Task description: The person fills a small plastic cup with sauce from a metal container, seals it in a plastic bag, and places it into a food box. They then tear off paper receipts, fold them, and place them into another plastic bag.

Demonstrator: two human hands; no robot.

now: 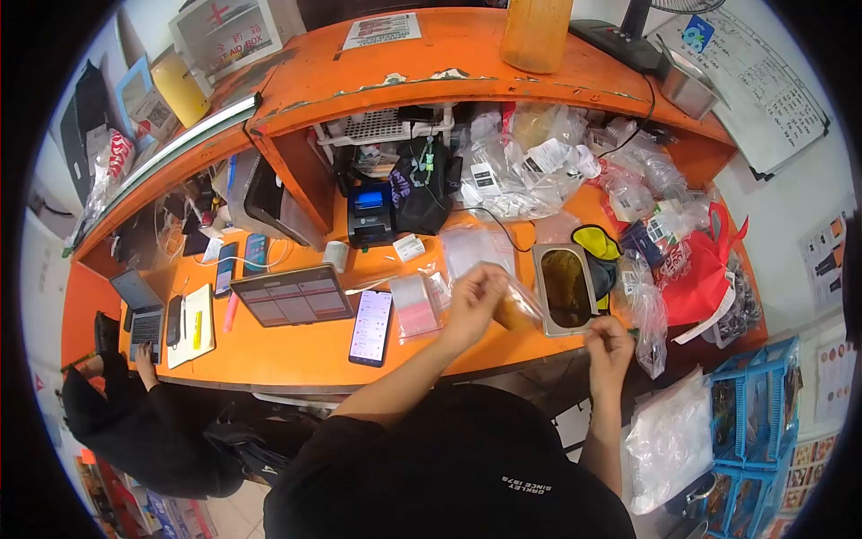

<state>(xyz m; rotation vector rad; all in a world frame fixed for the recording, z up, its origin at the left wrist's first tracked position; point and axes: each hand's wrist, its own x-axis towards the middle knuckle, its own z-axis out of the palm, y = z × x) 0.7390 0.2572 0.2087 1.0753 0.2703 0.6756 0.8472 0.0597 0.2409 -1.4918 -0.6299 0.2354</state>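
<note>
R hand [611, 346] low, bag [521, 305] in L grip [476, 301]

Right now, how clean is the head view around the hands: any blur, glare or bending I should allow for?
Head view: strong fisheye, the orange counter bows and black corners crop the frame; the left hand and its clear bag are soft with blur; the right hand is sharper; lighting is even, with mild glare on the piled plastic bags.

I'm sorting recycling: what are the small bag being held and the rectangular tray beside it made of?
The small bag in the left hand looks like thin clear plastic: see-through, glossy, creased. The tray looks like metal, perhaps stainless steel: grey rim with a dull sheen.
</note>
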